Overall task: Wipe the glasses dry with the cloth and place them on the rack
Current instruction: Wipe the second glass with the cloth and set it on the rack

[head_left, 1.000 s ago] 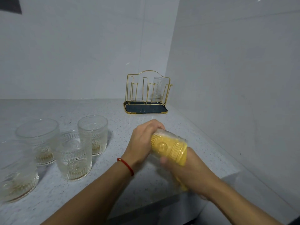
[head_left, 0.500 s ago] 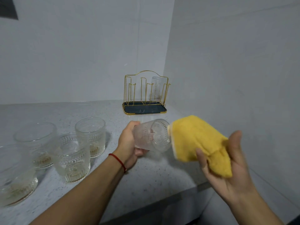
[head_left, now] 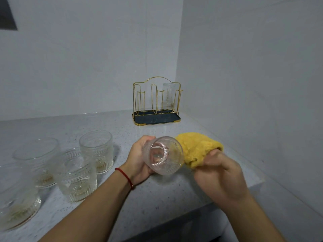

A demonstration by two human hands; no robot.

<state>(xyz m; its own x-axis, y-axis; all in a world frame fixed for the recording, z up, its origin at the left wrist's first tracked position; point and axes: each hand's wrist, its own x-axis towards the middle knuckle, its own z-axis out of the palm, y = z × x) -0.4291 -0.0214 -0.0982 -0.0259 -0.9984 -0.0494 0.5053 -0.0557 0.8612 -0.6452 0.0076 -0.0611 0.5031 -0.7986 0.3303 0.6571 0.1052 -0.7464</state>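
Head view: at the centre of the frame an embossed glass [head_left: 163,155] is held on its side above the table [head_left: 157,194], its base turned toward the camera. It is gripped by the left hand [head_left: 139,160], whose fingers are curled round its far side. A red string [head_left: 124,177] is worn on that wrist. Just right of the glass, touching its rim end, a yellow cloth [head_left: 196,149] is bunched and pinched in the curled fingers of the right hand [head_left: 218,177]. In the upper middle, in the corner of the walls, a gold wire rack [head_left: 155,102] on a dark tray is seen, with one glass on the rack [head_left: 168,95] set upside down over a right-hand prong. At the lower left, four upright glasses [head_left: 76,175] are grouped close together on the table.
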